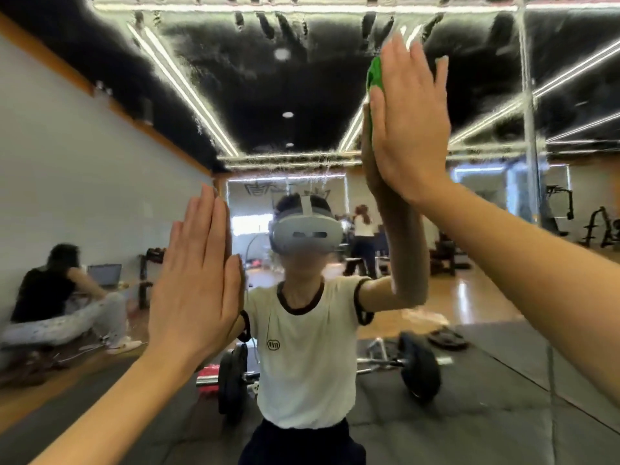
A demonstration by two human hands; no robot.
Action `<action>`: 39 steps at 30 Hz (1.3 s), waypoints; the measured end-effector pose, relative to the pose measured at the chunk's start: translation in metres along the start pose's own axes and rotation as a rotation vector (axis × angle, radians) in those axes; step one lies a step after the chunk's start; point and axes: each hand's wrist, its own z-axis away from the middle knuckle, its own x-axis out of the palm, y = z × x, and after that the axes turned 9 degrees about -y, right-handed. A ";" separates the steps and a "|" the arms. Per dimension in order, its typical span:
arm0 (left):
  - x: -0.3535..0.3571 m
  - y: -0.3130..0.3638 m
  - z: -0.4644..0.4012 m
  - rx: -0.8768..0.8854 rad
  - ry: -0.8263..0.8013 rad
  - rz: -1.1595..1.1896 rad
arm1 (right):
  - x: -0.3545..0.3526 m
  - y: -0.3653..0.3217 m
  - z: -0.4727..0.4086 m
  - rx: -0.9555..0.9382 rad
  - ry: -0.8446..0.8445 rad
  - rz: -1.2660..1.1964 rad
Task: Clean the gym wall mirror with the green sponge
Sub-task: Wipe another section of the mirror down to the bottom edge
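Plainly mid-wipe. Right hand (407, 129) flat, fingers straight, palm pressing green sponge (374, 77) against mirror (302, 78); no curl round it, pressure alone pins it. Sponge shows only at thumb-side edge of palm, rest hidden under hand. Wet, rippled film on glass above and beside pressing hand. Left hand (198, 286) lower, well apart from sponge, open and flat on glass, holding nothing — likely bracing body for high reach.
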 end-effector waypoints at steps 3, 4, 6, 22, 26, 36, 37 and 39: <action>0.000 -0.001 0.000 0.004 0.000 0.000 | 0.014 -0.025 0.064 -0.161 -0.006 -0.003; 0.000 -0.001 0.000 0.007 0.002 0.000 | 0.015 -0.033 0.102 -0.270 -0.042 0.004; 0.000 -0.002 0.000 0.008 -0.002 -0.004 | 0.012 -0.044 0.178 -0.508 -0.164 -0.016; 0.001 -0.002 0.000 -0.008 -0.014 0.011 | 0.014 -0.079 0.192 -0.549 -0.202 0.024; 0.001 -0.001 0.000 -0.013 -0.022 0.021 | 0.009 -0.061 0.163 -0.688 -0.281 0.023; -0.042 -0.074 0.025 0.005 -0.014 -0.031 | 0.024 -0.111 0.117 -0.332 -0.119 -0.013; -0.045 -0.086 0.029 -0.045 -0.020 -0.028 | 0.024 -0.117 0.151 -0.459 -0.184 -0.015; -0.045 -0.103 0.035 -0.082 -0.030 -0.023 | 0.021 -0.117 0.195 -0.715 -0.284 0.023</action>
